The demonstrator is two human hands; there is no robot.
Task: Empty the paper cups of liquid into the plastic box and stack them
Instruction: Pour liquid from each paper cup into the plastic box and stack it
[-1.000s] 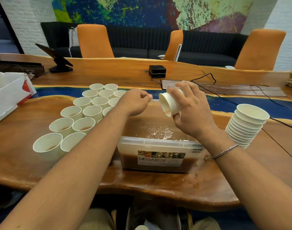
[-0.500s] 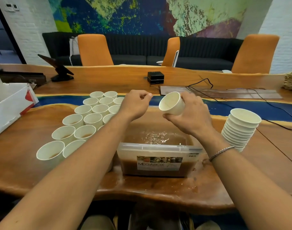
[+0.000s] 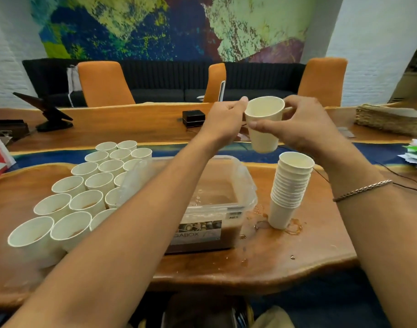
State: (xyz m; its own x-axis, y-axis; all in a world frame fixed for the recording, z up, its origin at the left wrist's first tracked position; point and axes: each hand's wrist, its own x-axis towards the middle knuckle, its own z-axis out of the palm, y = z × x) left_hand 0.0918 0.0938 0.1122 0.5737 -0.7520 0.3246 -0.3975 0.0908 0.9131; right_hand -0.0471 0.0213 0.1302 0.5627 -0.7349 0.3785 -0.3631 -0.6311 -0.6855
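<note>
Plastic box (image 3: 247, 185) sits centre on the surface (image 3: 285, 261). Loose cups (image 3: 89, 185) cluster on the surface left of the box. Cup stack (image 3: 288, 190) stands just right of the box. Held cup (image 3: 264, 124) is above and behind the stack, between the hands: left hand (image 3: 222, 124) at its rim, right hand (image 3: 304, 124) around it.

Empty cup (image 3: 263, 125) upright above stack (image 3: 288, 189); box (image 3: 244, 183) holds brown liquid.

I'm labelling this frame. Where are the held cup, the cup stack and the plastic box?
held cup (image 3: 264, 141), head view, side wall below thumb
cup stack (image 3: 289, 185), head view, nested rims midway up
plastic box (image 3: 202, 231), head view, front label
</note>
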